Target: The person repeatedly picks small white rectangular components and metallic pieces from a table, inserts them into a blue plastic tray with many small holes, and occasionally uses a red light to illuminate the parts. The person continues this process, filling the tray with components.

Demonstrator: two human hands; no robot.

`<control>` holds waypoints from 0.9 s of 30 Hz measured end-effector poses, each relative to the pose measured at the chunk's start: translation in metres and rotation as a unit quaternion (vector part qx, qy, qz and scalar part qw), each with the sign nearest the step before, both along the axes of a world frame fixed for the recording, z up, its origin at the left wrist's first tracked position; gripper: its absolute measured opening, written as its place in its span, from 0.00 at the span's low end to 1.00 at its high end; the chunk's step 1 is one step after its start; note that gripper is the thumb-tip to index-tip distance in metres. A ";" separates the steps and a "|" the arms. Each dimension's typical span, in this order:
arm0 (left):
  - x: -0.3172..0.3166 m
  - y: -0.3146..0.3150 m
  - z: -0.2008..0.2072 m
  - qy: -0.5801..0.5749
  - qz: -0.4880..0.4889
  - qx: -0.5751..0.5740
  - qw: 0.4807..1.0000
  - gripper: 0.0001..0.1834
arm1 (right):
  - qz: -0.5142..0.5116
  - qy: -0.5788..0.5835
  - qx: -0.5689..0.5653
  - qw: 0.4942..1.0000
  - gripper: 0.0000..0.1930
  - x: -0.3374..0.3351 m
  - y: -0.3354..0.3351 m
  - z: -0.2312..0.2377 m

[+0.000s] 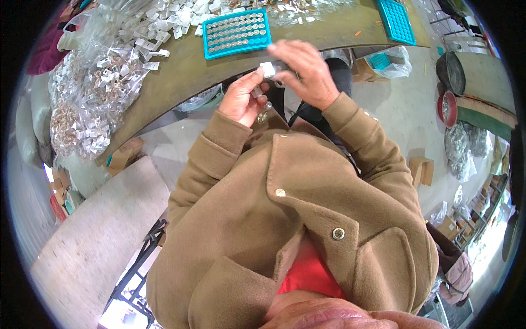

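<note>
No legible lettering or numbers

Brown coat (230, 203), red top (309, 271).

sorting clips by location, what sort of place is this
Probably a small-parts workshop: a heap of white pieces lies on the table, a blue tray holds rows of round parts, and the left hand pinches a white piece.

Brown table (339, 34), around the blue rectangular plastic tray (241, 50)
White plastic pieces (192, 12) are lying at nine o'clock, clear plastic bag of parts (100, 92) at eight, second blue rectangular plastic tray (398, 23) at three.
</note>
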State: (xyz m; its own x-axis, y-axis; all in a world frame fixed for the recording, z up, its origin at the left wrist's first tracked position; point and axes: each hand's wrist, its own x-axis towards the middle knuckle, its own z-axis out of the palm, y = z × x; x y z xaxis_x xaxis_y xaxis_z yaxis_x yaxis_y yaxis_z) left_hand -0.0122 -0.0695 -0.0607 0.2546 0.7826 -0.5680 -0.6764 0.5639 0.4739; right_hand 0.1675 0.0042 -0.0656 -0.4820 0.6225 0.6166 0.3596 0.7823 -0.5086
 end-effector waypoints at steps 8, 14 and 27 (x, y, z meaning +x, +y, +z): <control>0.009 0.006 -0.002 0.122 -0.010 0.085 0.989 0.18 | -0.154 -0.194 0.077 0.966 0.20 0.015 0.021 -0.003; 0.007 0.004 -0.012 0.067 -0.026 0.048 0.996 0.21 | -0.064 -0.133 0.062 0.987 0.11 0.024 0.021 -0.023; 0.003 0.004 -0.001 -0.049 0.025 0.039 0.998 0.16 | 0.079 0.299 -0.441 0.842 0.05 -0.007 -0.016 0.009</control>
